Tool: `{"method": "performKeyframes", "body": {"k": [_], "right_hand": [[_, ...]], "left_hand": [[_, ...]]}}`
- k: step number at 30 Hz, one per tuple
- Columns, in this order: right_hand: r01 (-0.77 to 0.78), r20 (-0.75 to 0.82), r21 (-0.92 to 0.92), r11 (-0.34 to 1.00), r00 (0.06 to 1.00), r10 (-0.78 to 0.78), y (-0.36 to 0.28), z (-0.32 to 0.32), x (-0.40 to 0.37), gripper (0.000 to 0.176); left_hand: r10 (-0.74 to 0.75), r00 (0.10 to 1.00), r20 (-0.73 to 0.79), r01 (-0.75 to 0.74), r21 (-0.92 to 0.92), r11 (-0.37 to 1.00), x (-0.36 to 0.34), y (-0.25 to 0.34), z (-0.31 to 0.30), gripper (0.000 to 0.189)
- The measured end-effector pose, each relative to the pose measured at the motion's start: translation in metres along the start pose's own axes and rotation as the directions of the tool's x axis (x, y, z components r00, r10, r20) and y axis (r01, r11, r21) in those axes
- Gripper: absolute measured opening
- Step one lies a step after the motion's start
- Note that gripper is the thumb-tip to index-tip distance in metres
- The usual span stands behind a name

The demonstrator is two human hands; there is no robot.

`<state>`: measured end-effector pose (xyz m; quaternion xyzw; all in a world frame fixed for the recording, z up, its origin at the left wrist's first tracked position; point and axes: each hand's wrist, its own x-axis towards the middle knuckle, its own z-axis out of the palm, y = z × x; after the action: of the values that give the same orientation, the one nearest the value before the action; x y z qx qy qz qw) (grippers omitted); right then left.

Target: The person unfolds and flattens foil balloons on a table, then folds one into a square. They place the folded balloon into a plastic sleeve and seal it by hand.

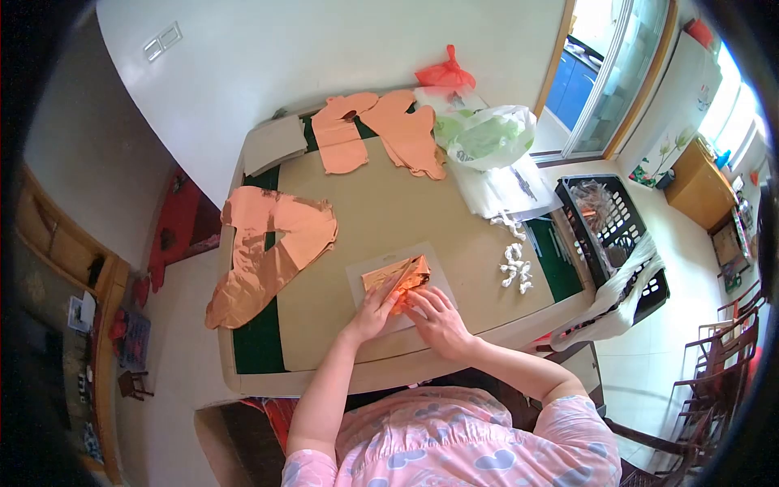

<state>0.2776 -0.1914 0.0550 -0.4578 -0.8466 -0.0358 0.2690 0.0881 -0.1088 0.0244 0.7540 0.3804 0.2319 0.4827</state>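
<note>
A folded, shiny copper-coloured foil balloon [389, 277] is at the near middle of the table, over a pale card sheet [422, 253]. My left hand [373, 314] grips its left side, fingers lying along the fold. From the right, my right hand [439, 321] holds the crumpled near edge with bent fingers. Both hands meet close together at the foil. Further left lies a large flat foil balloon [272, 252], uninflated and creased. Two more flat foil balloons, one curved [342, 146] and one broader [406, 134], rest along the far edge.
Grey card sheets [276, 144] sit at the far left corner. A plastic bag [491, 136], clear packets [507, 191] and knotted white strings [515, 268] lie to the right. Beside the table stands a black crate [623, 213]. A red bag [446, 71] is at the back.
</note>
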Motion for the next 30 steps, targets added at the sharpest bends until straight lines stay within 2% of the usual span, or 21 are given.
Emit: {"method": "performKeyframes", "body": {"k": [3,9,12,15,18,21,24,26,29,30], "right_hand": [[-0.249,-0.118,0.167,0.954,0.956,0.270,0.006,0.011,0.000,0.036],[-0.198,0.036,0.308,0.931,0.980,0.197,0.032,0.019,0.002,0.015],[-0.343,0.070,0.304,0.889,0.939,0.338,0.035,0.022,0.014,0.010],[-0.399,-0.008,0.259,0.880,0.910,0.415,0.033,0.035,0.023,0.013],[-0.498,-0.016,0.151,0.854,0.862,0.506,0.024,0.041,0.032,0.015],[-0.398,-0.080,-0.022,0.917,0.915,0.395,0.021,0.041,0.034,0.020],[-0.118,0.035,-0.044,0.992,0.992,0.120,0.025,0.043,0.023,0.028],[-0.069,0.059,-0.053,0.996,0.996,0.072,0.024,0.046,0.017,0.032],[-0.062,0.124,-0.085,0.994,0.990,0.072,0.019,0.043,0.014,0.042],[-0.072,0.149,-0.099,0.992,0.985,0.086,0.016,0.041,0.014,0.047]], "left_hand": [[-0.019,1.000,0.008,0.019,0.024,1.000,0.000,0.003,-0.001,0.052],[-0.030,0.999,0.013,0.030,0.043,0.999,0.001,0.001,-0.001,0.051],[-0.045,0.999,-0.007,0.045,0.052,0.998,-0.001,0.007,0.000,0.052],[-0.021,1.000,-0.019,0.021,0.018,1.000,0.001,0.004,0.000,0.051],[-0.032,0.999,-0.020,0.031,-0.038,0.999,0.002,-0.002,-0.001,0.051],[-0.051,0.999,-0.014,0.049,-0.112,0.993,0.005,-0.011,-0.002,0.050],[-0.044,0.999,0.022,0.048,-0.248,0.968,0.007,-0.010,-0.005,0.049],[-0.066,0.997,0.041,0.076,-0.342,0.937,0.006,-0.006,-0.006,0.048],[-0.121,0.988,0.097,0.147,-0.340,0.929,0.002,0.022,-0.014,0.049],[-0.097,0.993,0.071,0.115,-0.313,0.943,0.003,0.012,-0.011,0.048]]}}
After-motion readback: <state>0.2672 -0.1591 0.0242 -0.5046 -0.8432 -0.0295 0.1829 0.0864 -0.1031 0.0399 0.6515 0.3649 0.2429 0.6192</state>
